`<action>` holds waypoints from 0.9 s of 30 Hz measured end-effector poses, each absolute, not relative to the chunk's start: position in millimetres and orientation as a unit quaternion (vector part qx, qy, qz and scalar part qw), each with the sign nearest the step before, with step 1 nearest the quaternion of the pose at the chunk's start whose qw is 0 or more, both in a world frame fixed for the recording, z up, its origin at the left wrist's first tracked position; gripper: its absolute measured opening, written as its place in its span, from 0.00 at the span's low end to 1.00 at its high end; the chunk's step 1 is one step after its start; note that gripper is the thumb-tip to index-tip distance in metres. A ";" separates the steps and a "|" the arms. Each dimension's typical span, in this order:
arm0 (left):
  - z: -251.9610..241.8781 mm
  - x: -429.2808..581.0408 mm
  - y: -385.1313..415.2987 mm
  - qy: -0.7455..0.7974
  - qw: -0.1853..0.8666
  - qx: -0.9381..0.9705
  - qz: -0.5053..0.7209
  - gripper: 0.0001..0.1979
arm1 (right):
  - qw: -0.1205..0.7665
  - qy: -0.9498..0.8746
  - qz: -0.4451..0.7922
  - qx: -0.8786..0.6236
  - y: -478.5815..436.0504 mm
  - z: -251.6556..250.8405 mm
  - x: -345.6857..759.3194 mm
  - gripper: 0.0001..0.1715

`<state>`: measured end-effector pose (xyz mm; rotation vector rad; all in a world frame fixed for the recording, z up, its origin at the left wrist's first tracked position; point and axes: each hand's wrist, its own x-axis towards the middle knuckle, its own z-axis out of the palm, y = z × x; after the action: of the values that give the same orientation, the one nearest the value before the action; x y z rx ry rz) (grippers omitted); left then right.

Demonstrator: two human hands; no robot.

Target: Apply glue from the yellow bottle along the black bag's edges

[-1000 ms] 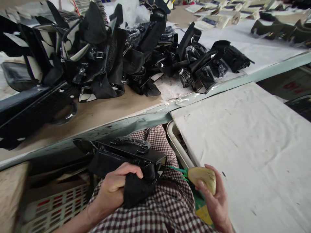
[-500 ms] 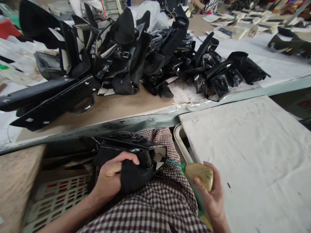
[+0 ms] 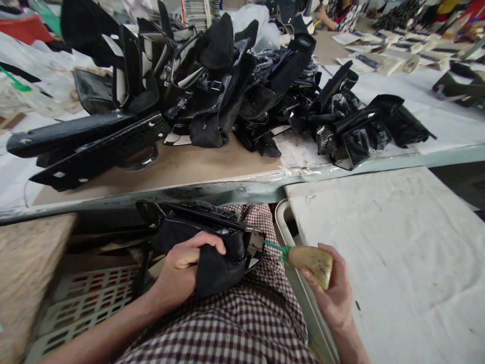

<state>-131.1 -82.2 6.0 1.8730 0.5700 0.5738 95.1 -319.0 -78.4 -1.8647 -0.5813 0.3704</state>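
On my lap lies a black handbag (image 3: 204,227), its side end turned to the right. My left hand (image 3: 189,263) is closed on a black fabric flap at the bag's end, with the thumb on top. In my right hand (image 3: 335,288) is a yellowish squeeze bottle (image 3: 312,260) with a thin green nozzle, held sideways. The nozzle tip is at the pale inner panel (image 3: 255,241) of the bag's end; whether it touches cannot be made out.
Black bag pieces (image 3: 212,96) are heaped on the workbench (image 3: 197,167) ahead. A white-covered board (image 3: 394,253) lies at the right, a wooden board (image 3: 30,263) at the left. Below is a plastic crate (image 3: 87,303). Another person's hand (image 3: 326,19) shows far back.
The bottle has levelled out, and its nozzle has come closer to the bag's inner panel. My left hand keeps its hold on the bag. The whole view has shifted slightly.
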 end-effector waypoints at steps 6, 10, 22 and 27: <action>3.6 -131.5 -81.2 0.232 0.514 0.788 0.245 0.08 | 0.488 -0.362 0.099 -0.788 -311.8 -68.4 107.1 0.34; 4.6 -129.6 -80.0 0.228 0.511 0.791 0.249 0.08 | 0.428 -0.435 0.081 -0.788 -305.6 -54.2 111.6 0.31; 5.8 -131.1 -84.4 0.243 0.507 0.794 0.230 0.07 | 0.436 -0.341 0.159 -0.818 -314.6 -61.7 109.9 0.33; 6.1 -132.7 -85.8 0.251 0.506 0.794 0.225 0.07 | 0.453 -0.271 0.205 -0.824 -320.0 -64.8 107.6 0.36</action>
<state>-132.7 -85.8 6.1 1.9144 0.6044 0.5433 107.6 -320.0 -64.8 -2.0360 -0.6691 0.5074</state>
